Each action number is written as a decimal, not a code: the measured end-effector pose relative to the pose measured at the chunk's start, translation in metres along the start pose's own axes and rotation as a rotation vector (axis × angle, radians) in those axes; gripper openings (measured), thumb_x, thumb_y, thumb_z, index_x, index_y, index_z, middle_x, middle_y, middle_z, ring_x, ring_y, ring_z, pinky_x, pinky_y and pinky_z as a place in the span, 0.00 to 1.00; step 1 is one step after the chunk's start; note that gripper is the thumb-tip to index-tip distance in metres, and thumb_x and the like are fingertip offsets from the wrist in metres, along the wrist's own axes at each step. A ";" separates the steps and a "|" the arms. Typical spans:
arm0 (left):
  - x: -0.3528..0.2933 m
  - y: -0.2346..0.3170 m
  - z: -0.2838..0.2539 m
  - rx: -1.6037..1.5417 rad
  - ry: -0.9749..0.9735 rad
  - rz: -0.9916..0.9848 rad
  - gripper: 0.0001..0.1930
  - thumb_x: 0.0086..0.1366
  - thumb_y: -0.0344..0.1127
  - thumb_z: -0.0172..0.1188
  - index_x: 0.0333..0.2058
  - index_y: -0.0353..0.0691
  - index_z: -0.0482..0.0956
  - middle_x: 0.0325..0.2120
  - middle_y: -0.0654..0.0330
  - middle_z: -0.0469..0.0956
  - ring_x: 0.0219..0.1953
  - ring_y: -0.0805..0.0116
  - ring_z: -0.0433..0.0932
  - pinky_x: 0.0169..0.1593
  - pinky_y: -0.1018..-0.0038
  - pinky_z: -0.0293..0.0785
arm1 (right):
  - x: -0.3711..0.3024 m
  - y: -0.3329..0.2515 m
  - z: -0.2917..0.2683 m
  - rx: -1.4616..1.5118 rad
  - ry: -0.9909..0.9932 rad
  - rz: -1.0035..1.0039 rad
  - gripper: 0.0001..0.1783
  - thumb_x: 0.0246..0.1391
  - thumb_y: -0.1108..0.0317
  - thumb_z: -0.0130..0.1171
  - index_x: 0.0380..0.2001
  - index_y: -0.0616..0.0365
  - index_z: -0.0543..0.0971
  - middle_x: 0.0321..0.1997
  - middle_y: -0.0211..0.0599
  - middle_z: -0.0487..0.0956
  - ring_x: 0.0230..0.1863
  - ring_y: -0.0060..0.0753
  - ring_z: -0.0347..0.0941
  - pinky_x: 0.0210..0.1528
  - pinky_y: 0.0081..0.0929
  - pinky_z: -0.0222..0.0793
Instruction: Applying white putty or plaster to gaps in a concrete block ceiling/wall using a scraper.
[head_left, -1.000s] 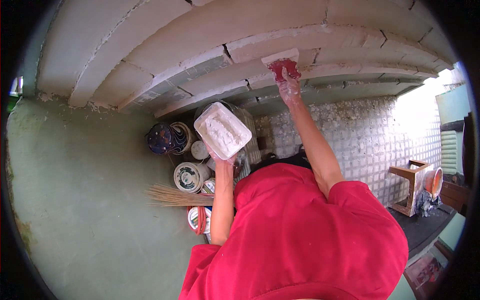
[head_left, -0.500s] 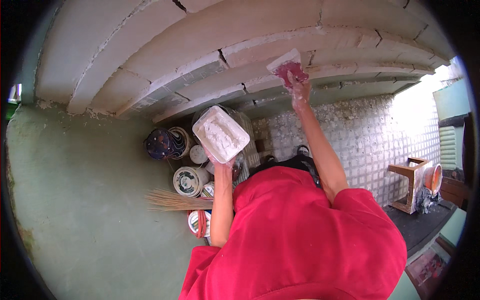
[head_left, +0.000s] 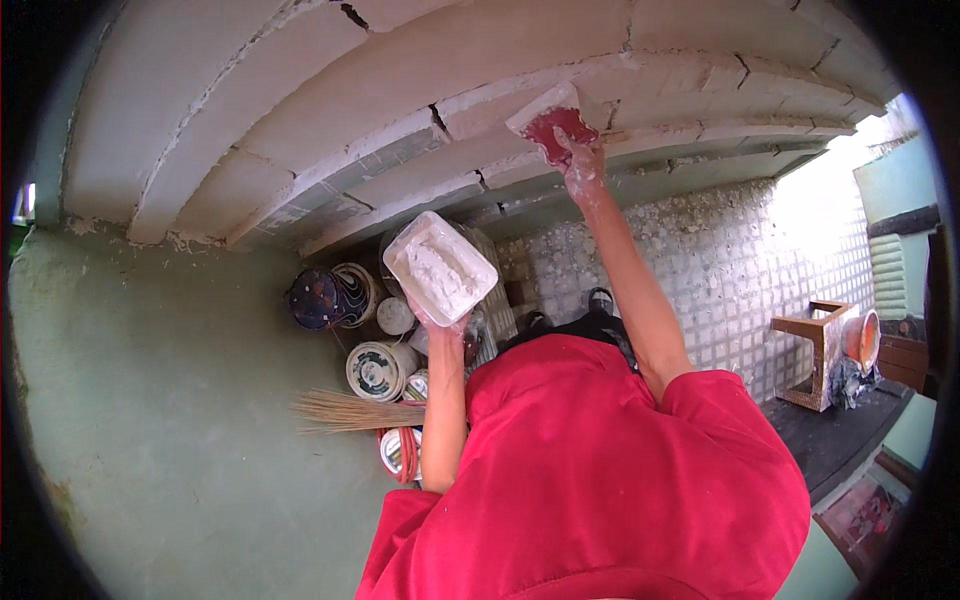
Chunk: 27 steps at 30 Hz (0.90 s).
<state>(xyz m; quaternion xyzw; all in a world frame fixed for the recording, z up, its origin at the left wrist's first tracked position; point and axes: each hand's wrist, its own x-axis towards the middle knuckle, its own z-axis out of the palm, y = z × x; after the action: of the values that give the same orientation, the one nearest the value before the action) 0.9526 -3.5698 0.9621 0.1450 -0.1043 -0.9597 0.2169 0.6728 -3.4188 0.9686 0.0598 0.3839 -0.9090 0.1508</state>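
My left hand (head_left: 443, 327) grips the near end of a white rectangular tub (head_left: 487, 268) that holds white, pasty filler (head_left: 440, 265). My right hand (head_left: 583, 170), flecked with white, is closed around a wide putty knife (head_left: 558, 128) with a red handle and a whitened blade. The blade lies at the stepped, pale wall surface (head_left: 500, 90); whether it presses on it cannot be made out. Dark cracks and rough white seams run along the wall's ledges near the knife.
Left of my left arm stand a lidded bucket (head_left: 376, 371), a dark spattered pail (head_left: 316, 298) and a straw broom (head_left: 350, 411). A green wall (head_left: 180, 400) fills the left side. At right, a wooden stool (head_left: 825, 350) and an orange-lined bucket (head_left: 862, 340) sit on a dark ledge (head_left: 835, 440). The floor (head_left: 690, 260) is patterned.
My right hand has moved the putty knife left and slightly down along the wall. The tub in my left hand has stayed nearly in place. The view has shifted slightly.
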 end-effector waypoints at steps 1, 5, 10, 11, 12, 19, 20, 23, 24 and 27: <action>-0.001 0.005 -0.002 -0.001 0.005 0.003 0.29 0.70 0.56 0.39 0.64 0.50 0.61 0.62 0.57 0.66 0.62 0.51 0.67 0.63 0.45 0.63 | -0.008 0.002 -0.002 -0.032 0.027 0.008 0.18 0.49 0.73 0.68 0.44 0.57 0.78 0.42 0.33 0.82 0.40 0.31 0.80 0.39 0.30 0.79; -0.003 0.025 -0.010 -0.043 -0.019 -0.027 0.30 0.69 0.58 0.38 0.64 0.50 0.61 0.62 0.56 0.65 0.62 0.49 0.66 0.64 0.45 0.62 | -0.022 0.010 -0.018 -0.271 0.106 -0.118 0.14 0.51 0.70 0.67 0.42 0.57 0.81 0.38 0.32 0.83 0.38 0.26 0.79 0.33 0.26 0.76; 0.006 0.044 -0.022 -0.032 0.020 -0.026 0.30 0.69 0.58 0.38 0.64 0.50 0.61 0.63 0.56 0.64 0.63 0.48 0.65 0.65 0.45 0.60 | -0.039 0.012 0.023 -0.901 0.144 -0.565 0.13 0.56 0.72 0.60 0.45 0.60 0.81 0.41 0.40 0.84 0.39 0.33 0.80 0.43 0.36 0.75; 0.007 0.047 -0.028 0.011 0.029 0.002 0.30 0.69 0.58 0.37 0.64 0.51 0.61 0.63 0.56 0.64 0.63 0.48 0.65 0.65 0.45 0.60 | -0.045 0.020 0.039 -0.940 0.169 -0.675 0.15 0.56 0.72 0.59 0.48 0.59 0.80 0.45 0.41 0.83 0.45 0.37 0.79 0.50 0.38 0.72; 0.011 0.049 -0.032 0.055 0.033 0.023 0.30 0.69 0.59 0.37 0.64 0.52 0.61 0.63 0.56 0.65 0.63 0.48 0.65 0.65 0.45 0.60 | -0.046 0.028 0.047 -0.977 0.199 -0.790 0.17 0.57 0.73 0.57 0.51 0.57 0.79 0.49 0.41 0.81 0.51 0.40 0.78 0.56 0.41 0.68; 0.020 0.069 -0.053 -0.023 0.055 0.014 0.30 0.69 0.59 0.37 0.64 0.51 0.62 0.62 0.56 0.67 0.62 0.49 0.67 0.64 0.45 0.61 | -0.006 0.102 0.049 -1.229 0.066 -1.232 0.29 0.47 0.81 0.53 0.55 0.51 0.77 0.64 0.34 0.72 0.69 0.44 0.60 0.71 0.57 0.39; 0.021 0.072 -0.055 0.001 0.092 0.010 0.30 0.69 0.59 0.37 0.64 0.51 0.62 0.61 0.56 0.67 0.61 0.50 0.67 0.64 0.45 0.62 | 0.001 0.112 0.050 -1.299 0.083 -1.191 0.30 0.48 0.81 0.52 0.56 0.49 0.77 0.64 0.32 0.71 0.70 0.45 0.59 0.71 0.58 0.39; 0.017 0.080 -0.067 0.017 0.148 0.017 0.29 0.70 0.57 0.36 0.63 0.49 0.63 0.61 0.55 0.67 0.60 0.49 0.68 0.63 0.45 0.63 | 0.028 0.148 0.044 -1.389 0.107 -1.106 0.31 0.48 0.81 0.51 0.57 0.46 0.76 0.66 0.29 0.70 0.72 0.46 0.55 0.71 0.60 0.36; 0.017 0.083 -0.070 0.006 0.165 0.027 0.29 0.71 0.57 0.36 0.63 0.49 0.63 0.60 0.54 0.68 0.60 0.49 0.68 0.62 0.45 0.64 | 0.036 0.160 0.039 -1.411 0.114 -1.067 0.32 0.47 0.82 0.51 0.58 0.46 0.76 0.67 0.28 0.69 0.72 0.46 0.53 0.71 0.62 0.35; 0.016 0.093 -0.074 0.046 0.243 0.080 0.28 0.71 0.55 0.35 0.63 0.48 0.63 0.60 0.53 0.68 0.60 0.48 0.68 0.62 0.45 0.65 | 0.040 0.180 0.032 -1.425 0.096 -1.009 0.33 0.47 0.82 0.51 0.58 0.46 0.75 0.67 0.29 0.69 0.72 0.45 0.54 0.71 0.63 0.33</action>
<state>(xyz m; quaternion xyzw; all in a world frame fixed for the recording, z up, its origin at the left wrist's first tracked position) 0.9989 -3.6692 0.9136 0.2610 -0.1047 -0.9231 0.2624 0.6924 -3.5695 0.8593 -0.1874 0.8474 -0.4073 -0.2844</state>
